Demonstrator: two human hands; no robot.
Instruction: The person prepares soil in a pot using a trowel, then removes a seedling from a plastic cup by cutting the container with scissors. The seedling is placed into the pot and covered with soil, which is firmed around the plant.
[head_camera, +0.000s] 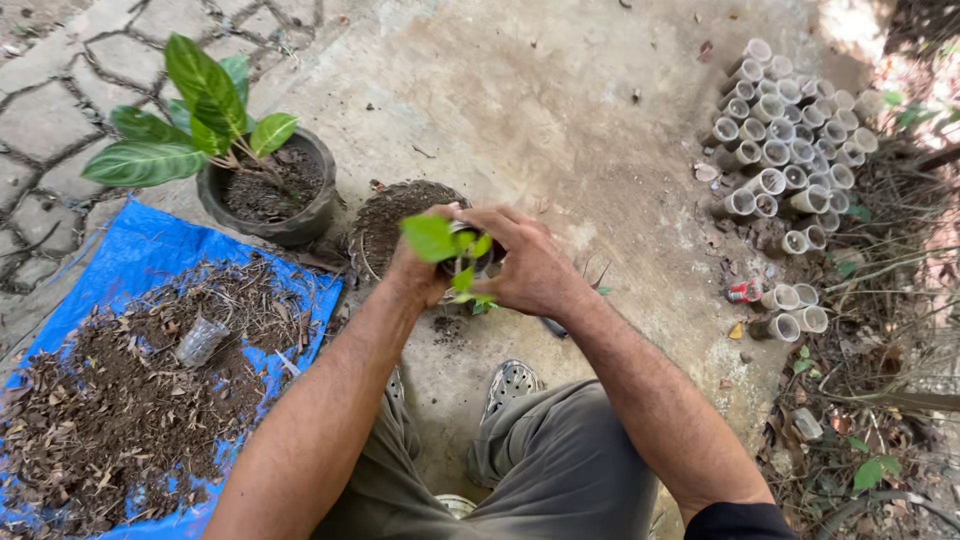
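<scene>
**Seedling being set into a small pot, both hands on it**

The small dark round pot (468, 256), w/ a bright green leafy seedling (437, 240) sticking out of it, sits between the two hands, held above the concrete floor (560, 110) just in front of the person's knees. Left hand (418, 268) is curled round the pot's near-left side; right hand (528, 262) wraps over the top and right, fingers closed on the rim (fingertips mostly hidden by the leaves). Judging by that, the step looks like firming the seedling into its pot; a next move would prob. need a steady grip so the stem isn't bent.

Both forearms angle in from below, elbows apart, wrists meeting at the pot.

Just behind the hands: a round shallow basin of dark soil (392, 222). Left of it, a black plastic pot w/ a broad-leaved green plant (262, 170). Further left, a blue tarp (140, 250) heaped w/ dry leaf mulch. Well apart at right, a stack of grey plastic tube pots (790, 130).
</scene>
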